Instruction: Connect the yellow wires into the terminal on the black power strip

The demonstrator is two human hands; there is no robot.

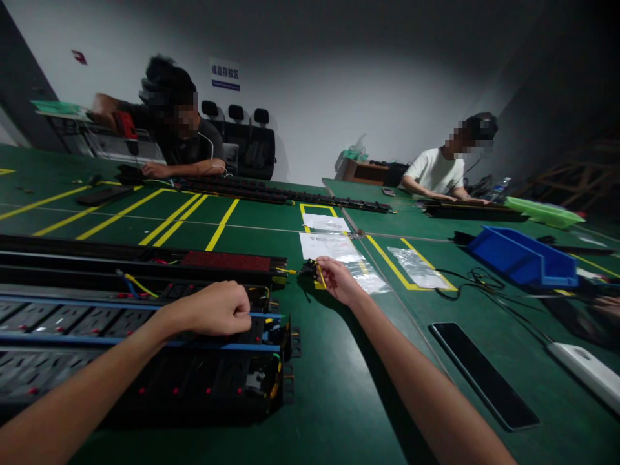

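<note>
In the head view, my right hand (pixel 336 281) pinches a small black part (pixel 308 267) at the right end of the dark strip. A yellow wire (pixel 321 276) shows at my fingertips, and another short yellow wire (pixel 289 271) runs between the black part and the strip end. My left hand (pixel 213 309) is closed in a fist over the black socket strips; its palm side is hidden, so any object inside cannot be seen. Below it lies a socket strip (pixel 92 321) with blue edges. Nearest me is another black socket strip (pixel 194 387), its end open with wires showing.
A phone (pixel 484 374), white power strip (pixel 588 371), black cables and blue bin (pixel 526 258) lie right. Plastic bags and paper sheets (pixel 317 247) lie ahead. Across the table, one person holds a red power tool (pixel 126 126); another bends over a dark strip (pixel 469 210).
</note>
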